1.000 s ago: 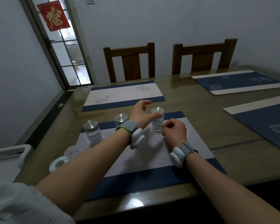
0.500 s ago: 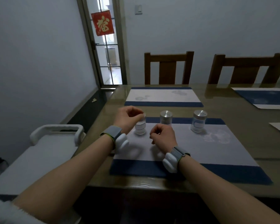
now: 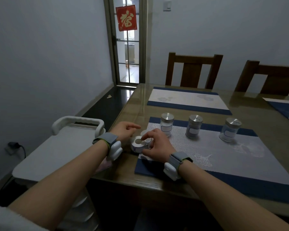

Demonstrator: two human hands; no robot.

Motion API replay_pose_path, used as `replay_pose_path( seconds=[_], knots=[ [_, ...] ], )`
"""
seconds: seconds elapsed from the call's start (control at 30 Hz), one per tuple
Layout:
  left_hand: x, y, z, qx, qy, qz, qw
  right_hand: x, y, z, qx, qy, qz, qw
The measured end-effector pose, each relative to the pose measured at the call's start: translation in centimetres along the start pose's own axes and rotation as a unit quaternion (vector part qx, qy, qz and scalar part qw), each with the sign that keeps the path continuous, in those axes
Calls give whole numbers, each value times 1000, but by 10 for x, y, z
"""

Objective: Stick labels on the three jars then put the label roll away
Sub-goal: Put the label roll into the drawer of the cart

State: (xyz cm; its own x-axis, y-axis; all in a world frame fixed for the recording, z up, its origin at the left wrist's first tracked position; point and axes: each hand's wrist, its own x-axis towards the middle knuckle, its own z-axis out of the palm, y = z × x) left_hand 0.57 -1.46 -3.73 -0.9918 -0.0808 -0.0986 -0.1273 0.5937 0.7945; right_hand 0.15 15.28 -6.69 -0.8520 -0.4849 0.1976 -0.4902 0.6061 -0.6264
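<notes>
wooden table with glossy top | near placemat, blue-edged, lying flat by front edge | second placemat further back | third placemat at far right, partly cut off | label roll resting at near placemat's left edge | three jars upright on near placemat

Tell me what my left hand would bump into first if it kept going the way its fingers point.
Probably the leftmost jar. The left hand points right across the table edge, just behind the label roll; depth is unclear.
</notes>
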Motion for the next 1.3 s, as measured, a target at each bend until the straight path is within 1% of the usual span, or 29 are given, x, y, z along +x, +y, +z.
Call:
replay_pose_path(
  seconds=[0.13,0.23,0.33,0.4,0.5,0.67,0.73,0.9,1.1,1.2,1.3],
  knots=[
    [6,1,3,0,-36,12,999,4,3,3,-28,-11,-15,999],
    [9,3,4,-4,-74,-7,997,5,5,5,-21,-8,-14,1000],
    [12,5,4,63,-83,-27,994,5,6,6,-14,-1,-12,1000],
    [15,3,5,115,-68,-35,990,5,7,7,-7,2,-16,1000],
    [17,-3,3,177,-19,-46,983,6,6,8,-15,3,-29,999],
    [8,-14,-9,250,61,-48,965,5,4,10,-53,-3,-46,998],
    [4,-18,-14,264,73,-55,960,5,2,10,-62,-2,-44,997],
    [-10,-26,-25,239,57,-73,967,8,-3,15,-69,-21,-12,997],
    [-27,-24,-22,202,9,-31,979,9,-8,19,-35,7,22,999],
    [-30,-19,-14,154,-23,-39,987,10,-9,18,1,9,42,999],
    [-30,-16,-9,88,-50,-58,993,9,-10,12,36,-18,60,997]
  ],
)
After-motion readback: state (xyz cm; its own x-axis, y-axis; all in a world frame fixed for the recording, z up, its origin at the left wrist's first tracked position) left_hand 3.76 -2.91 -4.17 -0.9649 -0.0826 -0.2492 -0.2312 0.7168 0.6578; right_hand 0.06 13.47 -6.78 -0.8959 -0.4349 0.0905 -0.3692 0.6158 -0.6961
